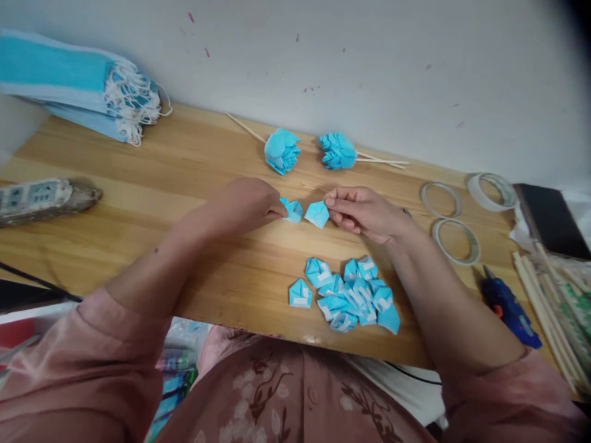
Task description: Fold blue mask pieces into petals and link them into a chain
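Above the middle of the table, my left hand [258, 203] pinches a small folded blue piece [294, 211] whose far edge looks notched. Facing it, a second folded blue piece [317, 215], five-sided and flat, is held by one corner between the thumb and fingers of my right hand [362, 212]. A narrow gap separates the two pieces. Nearer to me lies a loose heap of similar folded pieces [357, 295], several with white strips on them. One such piece [300, 294] sits apart at the heap's left.
Two blue folded flowers [282, 149] on sticks lie by the wall. Face masks [60, 67] are stacked back left, near a power strip [41, 197]. Tape rolls [492, 191], a black box [551, 218], a blue glue gun [510, 311] and wooden sticks [547, 320] line the right.
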Tool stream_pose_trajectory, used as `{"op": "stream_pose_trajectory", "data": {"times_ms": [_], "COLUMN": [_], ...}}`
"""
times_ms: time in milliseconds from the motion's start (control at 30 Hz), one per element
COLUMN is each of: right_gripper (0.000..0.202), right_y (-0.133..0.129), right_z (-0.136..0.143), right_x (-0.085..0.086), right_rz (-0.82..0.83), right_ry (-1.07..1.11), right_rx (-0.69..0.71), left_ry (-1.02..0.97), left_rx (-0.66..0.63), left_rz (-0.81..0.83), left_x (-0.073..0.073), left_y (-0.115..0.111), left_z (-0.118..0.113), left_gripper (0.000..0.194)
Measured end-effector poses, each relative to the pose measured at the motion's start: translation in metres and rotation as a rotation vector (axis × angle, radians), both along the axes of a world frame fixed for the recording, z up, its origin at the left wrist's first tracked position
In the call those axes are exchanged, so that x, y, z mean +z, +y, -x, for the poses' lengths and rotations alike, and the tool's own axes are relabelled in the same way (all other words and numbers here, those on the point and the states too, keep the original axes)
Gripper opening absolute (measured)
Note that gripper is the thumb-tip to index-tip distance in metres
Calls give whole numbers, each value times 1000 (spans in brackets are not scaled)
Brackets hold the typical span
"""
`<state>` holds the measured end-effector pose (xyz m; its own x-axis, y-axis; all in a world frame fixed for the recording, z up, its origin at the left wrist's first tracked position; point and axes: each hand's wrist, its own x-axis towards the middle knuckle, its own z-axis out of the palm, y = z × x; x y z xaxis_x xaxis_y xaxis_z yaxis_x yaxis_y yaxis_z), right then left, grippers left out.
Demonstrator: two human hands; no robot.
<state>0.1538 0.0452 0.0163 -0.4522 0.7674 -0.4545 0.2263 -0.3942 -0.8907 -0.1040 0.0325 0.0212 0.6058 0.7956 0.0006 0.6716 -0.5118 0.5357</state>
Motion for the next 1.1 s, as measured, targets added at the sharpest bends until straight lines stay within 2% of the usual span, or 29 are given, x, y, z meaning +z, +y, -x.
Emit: {"op": "stream_pose_trajectory", "data": {"times_ms": [100,200,467,667,900,1100], "right_gripper": [30,26,20,23,22,19], "right_y": [-1,-2,-1,-1,-1,-2], "right_z": [2,5,13,15,17,18], "right_x": [0,-1,-4,-3,-4,-5], "right_rz": [-34,-71,-109,-102,-98,-100], "right_ry": [-50,-84,-169,-178,-208,-227], "right_rx": [14,21,26,4,-26,-20], "left_ry": [222,286,314,448,293,391], "left_rx": [-108,-96,-66,-69,-54,-46], "left_rz": [-40,-40,7,76,35,51], "left_x": [2,6,17,29,25,29], "left_y": [-1,-3,-9,-12,-13,-14], "left_z": [-3,-5,-11,-17,-13,-16], "left_gripper": [30,31,30,30,30,31]}}
